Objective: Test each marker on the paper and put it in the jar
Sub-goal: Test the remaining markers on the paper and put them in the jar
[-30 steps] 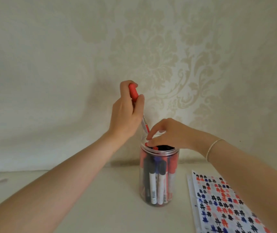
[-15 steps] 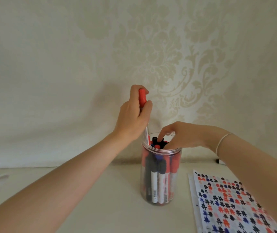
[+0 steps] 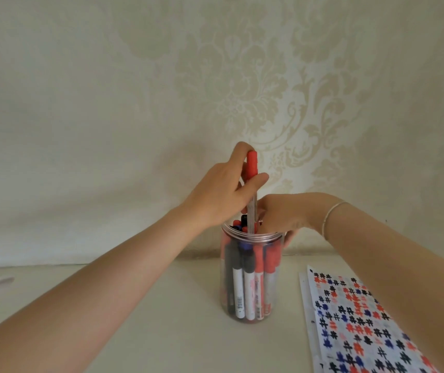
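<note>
Over table (image 3: 161, 305) — red marker (image 3: 252, 168) now lower into jar (image 3: 250, 278)

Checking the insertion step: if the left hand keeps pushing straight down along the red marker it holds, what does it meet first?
Most likely the caps of the markers already packed in the jar; the left hand holds the red marker just above them. Depth is hard to judge.

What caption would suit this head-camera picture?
Left hand lowers a red-capped marker into a full clear jar steadied by the right hand.

Cream table (image 3: 140, 329) below damask wallpaper (image 3: 242, 84), thin bracelet (image 3: 331, 216)
</note>
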The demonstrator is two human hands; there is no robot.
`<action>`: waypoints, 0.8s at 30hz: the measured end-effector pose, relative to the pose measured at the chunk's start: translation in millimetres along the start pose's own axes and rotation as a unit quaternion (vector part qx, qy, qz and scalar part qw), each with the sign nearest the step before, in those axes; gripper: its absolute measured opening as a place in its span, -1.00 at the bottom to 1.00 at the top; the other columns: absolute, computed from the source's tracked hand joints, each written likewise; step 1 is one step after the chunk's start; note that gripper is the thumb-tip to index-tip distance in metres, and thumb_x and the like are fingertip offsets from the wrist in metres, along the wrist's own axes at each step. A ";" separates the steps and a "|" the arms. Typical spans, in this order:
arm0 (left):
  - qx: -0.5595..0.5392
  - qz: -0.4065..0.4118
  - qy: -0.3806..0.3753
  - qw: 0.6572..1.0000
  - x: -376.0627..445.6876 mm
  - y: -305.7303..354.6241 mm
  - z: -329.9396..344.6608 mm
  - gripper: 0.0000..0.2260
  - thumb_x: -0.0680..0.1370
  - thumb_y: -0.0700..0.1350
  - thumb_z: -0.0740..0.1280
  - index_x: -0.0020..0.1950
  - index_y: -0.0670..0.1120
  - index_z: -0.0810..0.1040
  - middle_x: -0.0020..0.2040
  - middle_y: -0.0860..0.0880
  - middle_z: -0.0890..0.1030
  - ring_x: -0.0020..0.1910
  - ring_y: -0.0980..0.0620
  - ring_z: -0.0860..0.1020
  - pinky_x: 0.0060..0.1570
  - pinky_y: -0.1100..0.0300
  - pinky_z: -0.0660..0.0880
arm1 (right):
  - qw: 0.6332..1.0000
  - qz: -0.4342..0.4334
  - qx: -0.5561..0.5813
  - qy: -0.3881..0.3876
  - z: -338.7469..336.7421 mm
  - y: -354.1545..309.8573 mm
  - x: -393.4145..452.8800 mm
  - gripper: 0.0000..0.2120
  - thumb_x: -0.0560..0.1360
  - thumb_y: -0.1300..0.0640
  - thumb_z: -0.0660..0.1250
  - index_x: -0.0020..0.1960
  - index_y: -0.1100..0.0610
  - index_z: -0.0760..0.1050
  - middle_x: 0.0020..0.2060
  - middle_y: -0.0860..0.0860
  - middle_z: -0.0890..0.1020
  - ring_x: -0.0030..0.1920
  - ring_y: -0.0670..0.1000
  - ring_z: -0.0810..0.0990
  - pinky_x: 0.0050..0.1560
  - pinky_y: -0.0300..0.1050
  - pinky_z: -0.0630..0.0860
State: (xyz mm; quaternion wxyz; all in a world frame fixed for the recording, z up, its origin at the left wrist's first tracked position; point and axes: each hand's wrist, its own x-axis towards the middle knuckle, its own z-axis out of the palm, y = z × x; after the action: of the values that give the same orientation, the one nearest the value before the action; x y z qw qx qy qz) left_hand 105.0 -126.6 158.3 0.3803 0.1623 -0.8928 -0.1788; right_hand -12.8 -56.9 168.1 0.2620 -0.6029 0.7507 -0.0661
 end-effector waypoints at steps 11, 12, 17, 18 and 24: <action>0.037 -0.038 -0.066 0.996 12.5 13.3 -15.5 -0.81 0.59 0.03 0.25 0.07 0.01 0.28 -0.12 -0.05 0.60 -0.45 0.07 0.63 -0.28 -0.01 0.61 | 0.995 -0.013 -0.027 0.090 7.0 1.8 -2.6 -0.53 0.47 -0.07 0.36 0.32 0.05 0.39 -0.12 -0.03 0.55 -0.14 0.00 0.62 -0.12 -0.04 0.66; 0.041 -0.047 -0.055 0.997 12.9 12.3 -16.4 -0.81 0.60 0.02 0.24 0.07 -0.02 0.28 -0.13 -0.09 0.60 -0.46 0.07 0.62 -0.30 -0.03 0.60 | 0.995 -0.025 -0.015 0.090 8.0 3.7 -2.1 -0.53 0.46 -0.08 0.36 0.32 0.03 0.40 -0.10 -0.04 0.58 -0.13 -0.01 0.62 -0.12 -0.06 0.65; -0.006 -0.085 0.017 0.996 10.4 8.5 -18.6 -0.81 0.62 -0.05 0.21 0.06 -0.12 0.27 -0.18 -0.19 0.57 -0.48 0.03 0.62 -0.36 -0.04 0.59 | 0.983 -0.089 0.029 0.157 12.4 7.5 -2.0 -0.65 0.46 0.00 0.40 0.23 0.00 0.52 -0.02 -0.04 0.63 -0.05 -0.02 0.60 -0.14 -0.31 0.47; -0.006 -0.084 0.030 0.996 9.7 8.1 -18.4 -0.82 0.62 -0.05 0.22 0.06 -0.12 0.27 -0.17 -0.20 0.57 -0.49 0.03 0.61 -0.37 -0.03 0.59 | 0.982 -0.092 0.031 0.161 12.8 7.0 -1.8 -0.66 0.46 0.01 0.40 0.22 0.01 0.54 -0.05 -0.06 0.62 -0.06 -0.02 0.60 -0.14 -0.30 0.47; -0.071 -0.058 0.132 0.987 4.4 6.5 -17.5 -0.83 0.61 -0.12 0.24 -0.01 -0.12 0.24 -0.30 -0.18 0.54 -0.54 -0.05 0.58 -0.47 -0.02 0.56 | 0.984 -0.064 0.030 0.164 8.0 9.5 -0.3 -0.72 0.37 -0.04 0.47 -0.05 0.13 0.60 -0.10 0.04 0.64 -0.10 0.02 0.57 -0.14 -0.21 0.47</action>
State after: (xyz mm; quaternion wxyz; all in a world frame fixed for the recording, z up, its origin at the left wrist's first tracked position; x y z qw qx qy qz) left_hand 114.0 -126.2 175.2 0.4946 0.2089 -0.8087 -0.2405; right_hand -17.2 -52.4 157.4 0.1489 -0.6222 0.7412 -0.2033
